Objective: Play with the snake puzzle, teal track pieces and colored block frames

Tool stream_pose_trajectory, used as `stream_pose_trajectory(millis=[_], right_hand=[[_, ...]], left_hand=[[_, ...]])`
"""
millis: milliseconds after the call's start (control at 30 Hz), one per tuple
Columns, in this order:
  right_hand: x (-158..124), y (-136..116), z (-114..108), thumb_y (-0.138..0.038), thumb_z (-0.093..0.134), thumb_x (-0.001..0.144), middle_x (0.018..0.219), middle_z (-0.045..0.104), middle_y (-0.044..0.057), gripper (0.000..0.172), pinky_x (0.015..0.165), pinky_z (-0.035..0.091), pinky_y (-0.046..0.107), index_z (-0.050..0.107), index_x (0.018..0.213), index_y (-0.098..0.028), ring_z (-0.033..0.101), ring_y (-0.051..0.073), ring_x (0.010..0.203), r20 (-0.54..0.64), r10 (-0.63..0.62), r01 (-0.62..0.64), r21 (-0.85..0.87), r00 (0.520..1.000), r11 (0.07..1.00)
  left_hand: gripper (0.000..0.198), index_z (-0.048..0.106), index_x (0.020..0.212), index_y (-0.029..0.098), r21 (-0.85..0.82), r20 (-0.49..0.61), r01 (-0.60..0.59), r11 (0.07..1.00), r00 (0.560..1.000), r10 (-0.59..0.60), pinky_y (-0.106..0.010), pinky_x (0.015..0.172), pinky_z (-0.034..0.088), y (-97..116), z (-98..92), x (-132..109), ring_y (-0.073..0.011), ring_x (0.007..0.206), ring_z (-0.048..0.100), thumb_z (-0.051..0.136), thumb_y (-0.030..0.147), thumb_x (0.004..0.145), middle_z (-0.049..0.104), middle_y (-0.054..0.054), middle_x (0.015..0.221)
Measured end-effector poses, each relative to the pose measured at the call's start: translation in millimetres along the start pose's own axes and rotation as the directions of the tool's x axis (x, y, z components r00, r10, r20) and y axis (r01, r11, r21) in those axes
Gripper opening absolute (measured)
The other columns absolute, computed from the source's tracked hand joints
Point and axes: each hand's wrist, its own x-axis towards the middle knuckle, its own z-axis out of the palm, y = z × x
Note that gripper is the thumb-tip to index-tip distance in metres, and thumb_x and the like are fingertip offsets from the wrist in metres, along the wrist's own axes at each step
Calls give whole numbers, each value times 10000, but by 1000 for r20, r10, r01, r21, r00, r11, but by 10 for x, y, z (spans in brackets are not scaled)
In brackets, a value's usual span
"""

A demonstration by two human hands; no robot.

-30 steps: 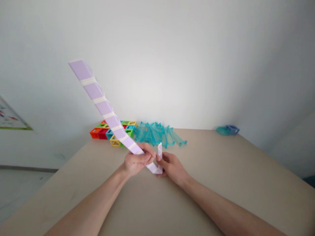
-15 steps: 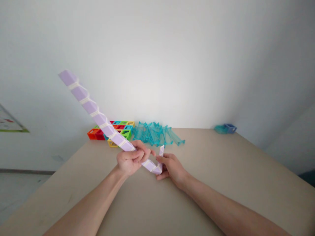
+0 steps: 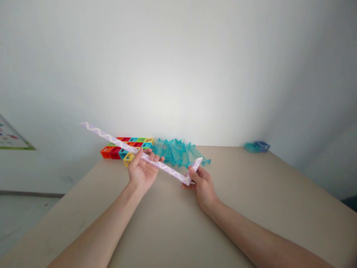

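Note:
A long snake puzzle [image 3: 170, 170], lilac with white zigzag edges, is held above the table between both hands. Its long straight part slants up to the left, and a short end bends upward at the right. My left hand [image 3: 143, 171] is turned palm up, gripping the straight part between thumb and fingers. At the bend, my right hand [image 3: 205, 188] pinches the short end with its thumb in front; some of its fingers are hidden behind the puzzle.
Colourful open-frame blocks [image 3: 114, 152] stand in rows on the table [image 3: 173, 230] near the wall. Beside them lie several translucent teal plastic pieces [image 3: 175, 152]. At the back right are a blue block [image 3: 262, 146] and a teal piece [image 3: 251, 147].
The puzzle's long part has swung lower and rolled, now showing its zigzag side. My left hand has turned palm up; my right hand has moved slightly right and up with the bent end.

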Motion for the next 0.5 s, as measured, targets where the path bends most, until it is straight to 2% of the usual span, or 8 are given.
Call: stream_pose_trajectory(millis=[100, 167, 267, 367, 500], right_hand=[[14, 7, -37, -501, 685, 725, 706, 564, -5, 368, 480, 567, 294, 562, 855, -180, 570, 157, 623, -25, -100, 96, -108, 995, 990], [17, 9, -53, -521, 673, 732, 726, 568, -1, 392, 486, 572, 296, 555, 879, -177, 578, 159, 634, -16, -143, 139, -159, 990, 977], [15, 9, -56, -540, 656, 744, 749, 578, 10, 410, 499, 574, 293, 546, 888, -172, 593, 164, 657, 8, -163, 162, -181, 987, 970], [10, 9, -42, -553, 656, 738, 753, 582, 14, 430, 497, 567, 288, 548, 905, -171, 600, 170, 667, 42, -160, 165, -174, 986, 971], [-3, 9, -24, -559, 659, 735, 748, 584, 16, 436, 501, 562, 291, 550, 917, -179, 597, 170, 658, 59, -165, 173, -176, 985, 969]], left_hand=[[442, 516, 653, 169, -10, -162, -54, 998, 986, 51, -346, 645, 530, 44, -87, 148, -122, 503, 496, 476, 554, 867, 470, 22, 520], [526, 469, 641, 183, -5, -218, -87, 996, 972, 84, -345, 627, 534, 71, -137, 224, -126, 488, 495, 400, 666, 840, 460, 26, 513], [588, 429, 643, 193, -5, -242, -114, 993, 964, 109, -332, 599, 530, 101, -176, 279, -124, 473, 479, 298, 747, 792, 442, 30, 508], [605, 404, 644, 198, -27, -260, -122, 992, 959, 111, -281, 531, 492, 122, -172, 275, -108, 432, 429, 220, 753, 800, 393, 47, 485], [580, 392, 641, 198, -28, -242, -130, 991, 963, 120, -237, 502, 440, 160, -176, 251, -89, 416, 391, 233, 716, 848, 358, 60, 472]])
